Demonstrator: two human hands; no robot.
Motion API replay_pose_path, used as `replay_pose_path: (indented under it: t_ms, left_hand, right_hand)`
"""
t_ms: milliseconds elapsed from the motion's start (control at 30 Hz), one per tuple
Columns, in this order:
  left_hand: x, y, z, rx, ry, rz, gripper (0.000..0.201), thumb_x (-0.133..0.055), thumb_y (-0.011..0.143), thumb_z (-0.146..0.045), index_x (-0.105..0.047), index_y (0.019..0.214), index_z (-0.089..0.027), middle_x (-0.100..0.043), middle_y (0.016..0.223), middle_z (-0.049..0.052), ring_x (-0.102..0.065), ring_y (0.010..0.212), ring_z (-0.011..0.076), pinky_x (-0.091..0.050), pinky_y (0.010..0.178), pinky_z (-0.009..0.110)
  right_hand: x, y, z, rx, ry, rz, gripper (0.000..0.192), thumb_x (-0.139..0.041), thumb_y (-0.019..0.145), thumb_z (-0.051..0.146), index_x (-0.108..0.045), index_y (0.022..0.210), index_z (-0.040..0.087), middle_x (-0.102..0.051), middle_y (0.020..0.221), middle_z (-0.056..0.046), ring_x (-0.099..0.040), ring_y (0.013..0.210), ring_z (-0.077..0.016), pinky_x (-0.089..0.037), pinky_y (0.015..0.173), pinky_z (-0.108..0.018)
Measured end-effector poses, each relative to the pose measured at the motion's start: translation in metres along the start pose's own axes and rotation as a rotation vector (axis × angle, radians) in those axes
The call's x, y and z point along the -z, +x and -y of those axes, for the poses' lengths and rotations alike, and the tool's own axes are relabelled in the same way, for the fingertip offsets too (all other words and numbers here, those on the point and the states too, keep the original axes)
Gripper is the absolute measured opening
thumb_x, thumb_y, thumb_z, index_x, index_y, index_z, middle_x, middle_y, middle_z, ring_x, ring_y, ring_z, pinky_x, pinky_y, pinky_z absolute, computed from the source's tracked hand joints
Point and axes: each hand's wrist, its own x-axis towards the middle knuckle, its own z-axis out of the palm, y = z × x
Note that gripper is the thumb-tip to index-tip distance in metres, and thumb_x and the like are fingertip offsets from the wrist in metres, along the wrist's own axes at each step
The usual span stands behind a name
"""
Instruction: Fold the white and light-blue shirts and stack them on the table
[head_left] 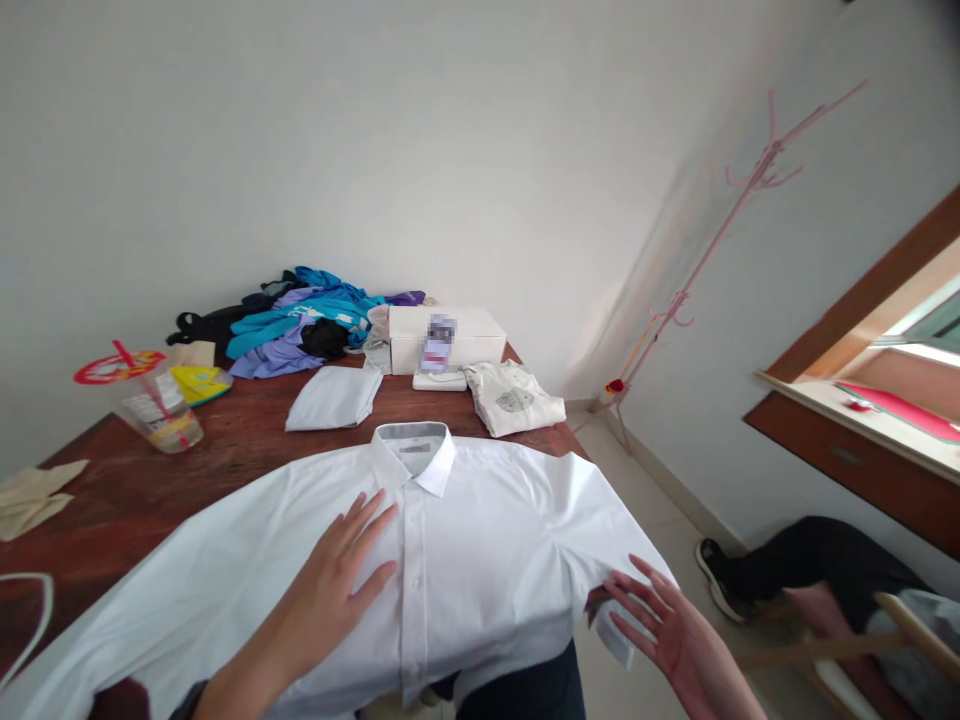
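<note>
A white button-up shirt [480, 540] lies spread front side up on the dark wooden table, its collar pointing away from me. Its lower part hangs over the near edge towards my legs. My left hand [341, 570] is over the shirt's chest, left of the button placket, fingers spread; whether it presses on the cloth I cannot tell. Beside the sleeve on the right, whose cuff [616, 635] dangles past the table edge, my right hand [652, 610] has its fingers apart and grips nothing. The other sleeve stretches out to the lower left.
Behind the shirt are a folded light cloth [334, 397], a folded printed garment [517, 398], a white box [480, 335] and a clothes heap [300, 315]. A plastic cup [169, 410] stands left. Right of the table are a pink coat rack [712, 240] and a person's leg [810, 560].
</note>
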Motion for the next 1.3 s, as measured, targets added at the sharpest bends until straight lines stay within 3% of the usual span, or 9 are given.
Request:
replay_pose_path:
  t_ms: [200, 333, 533, 733, 867, 967, 1100, 1167, 1300]
  left_hand:
    - [0.004, 0.014, -0.012, -0.007, -0.083, 0.041, 0.053, -0.052, 0.102, -0.045, -0.048, 0.151, -0.029, -0.044, 0.159, 0.004, -0.041, 0.146, 0.0285, -0.04, 0.118, 0.048]
    - [-0.005, 0.016, -0.008, 0.01, -0.151, 0.053, 0.05, -0.052, 0.102, -0.042, -0.05, 0.15, -0.028, -0.048, 0.156, 0.005, -0.044, 0.144, 0.0262, -0.04, 0.119, 0.047]
    - [-0.022, 0.017, 0.004, 0.022, -0.216, 0.003, 0.04, -0.051, 0.102, -0.037, -0.062, 0.138, -0.025, -0.053, 0.152, 0.006, -0.041, 0.146, 0.0269, -0.039, 0.12, 0.048]
    - [-0.015, 0.016, 0.003, 0.109, -0.496, -0.059, 0.035, -0.045, 0.105, -0.038, -0.067, 0.127, -0.023, -0.059, 0.145, 0.006, -0.047, 0.142, 0.0243, -0.04, 0.119, 0.044]
    - [-0.01, 0.015, 0.005, 0.238, -0.775, -0.182, 0.038, -0.047, 0.103, -0.044, -0.069, 0.123, -0.02, -0.065, 0.136, 0.008, -0.054, 0.133, 0.0266, -0.04, 0.117, 0.044]
    - [-0.005, 0.017, 0.01, 0.362, -1.019, -0.236, 0.046, -0.049, 0.101, -0.054, -0.07, 0.124, -0.021, -0.065, 0.136, 0.011, -0.053, 0.134, 0.0311, -0.037, 0.117, 0.046]
    - [0.014, 0.015, 0.017, 0.457, -1.558, -0.234, 0.063, -0.044, 0.096, -0.07, -0.062, 0.136, -0.025, -0.055, 0.148, 0.014, -0.048, 0.138, 0.0379, -0.036, 0.114, 0.056]
    - [0.028, 0.008, 0.019, 0.463, -1.797, -0.218, 0.071, -0.038, 0.094, -0.077, -0.055, 0.144, -0.029, -0.048, 0.155, 0.013, -0.044, 0.142, 0.04, -0.034, 0.113, 0.061]
    - [0.038, -0.011, 0.028, 0.526, -2.015, -0.231, 0.082, -0.036, 0.09, -0.083, -0.043, 0.154, -0.032, -0.04, 0.161, 0.011, -0.032, 0.148, 0.0427, -0.032, 0.113, 0.068]
  right_hand:
    - [0.017, -0.007, 0.0, -0.032, 0.125, 0.012, 0.068, -0.076, 0.074, 0.054, -0.055, 0.133, 0.028, -0.068, 0.131, -0.016, -0.066, 0.12, -0.0391, -0.053, 0.099, -0.06]
    - [0.028, -0.003, 0.001, -0.016, 0.223, -0.155, 0.062, -0.074, 0.075, 0.049, -0.053, 0.131, 0.031, -0.069, 0.127, -0.013, -0.071, 0.112, -0.0364, -0.055, 0.096, -0.062]
    - [0.034, 0.011, 0.011, 0.04, 0.236, -0.12, 0.052, -0.066, 0.082, 0.043, -0.054, 0.13, 0.029, -0.07, 0.122, -0.012, -0.071, 0.113, -0.0289, -0.06, 0.094, -0.048]
    - [0.042, 0.051, 0.037, 0.064, 0.199, -0.116, 0.029, -0.064, 0.08, 0.029, -0.062, 0.108, 0.027, -0.07, 0.101, -0.007, -0.074, 0.093, -0.0209, -0.062, 0.077, -0.032]
    - [-0.005, 0.055, 0.056, 0.278, 0.169, -0.181, 0.034, -0.069, 0.068, 0.025, -0.067, 0.102, 0.022, -0.064, 0.078, -0.001, -0.068, 0.064, -0.0154, -0.06, 0.059, -0.026]
    - [-0.077, 0.017, 0.043, 0.657, -0.018, -0.103, 0.057, -0.069, 0.08, 0.037, -0.061, 0.134, 0.02, -0.068, 0.08, 0.0, -0.067, 0.063, -0.0147, -0.061, 0.059, -0.027]
    - [-0.156, -0.04, -0.017, 0.968, -0.839, 0.365, 0.051, -0.065, 0.091, 0.037, -0.06, 0.142, 0.029, -0.074, 0.118, -0.009, -0.074, 0.099, -0.0261, -0.063, 0.084, -0.038]
    - [-0.169, -0.049, -0.054, 1.113, -1.126, 0.47, 0.048, -0.068, 0.09, 0.035, -0.064, 0.138, 0.032, -0.07, 0.13, -0.01, -0.07, 0.115, -0.0313, -0.062, 0.092, -0.04]
    - [-0.159, -0.037, -0.106, 1.342, -1.244, 0.535, 0.046, -0.059, 0.092, 0.023, -0.063, 0.137, 0.023, -0.057, 0.147, -0.015, -0.068, 0.119, -0.0305, -0.06, 0.095, -0.039]
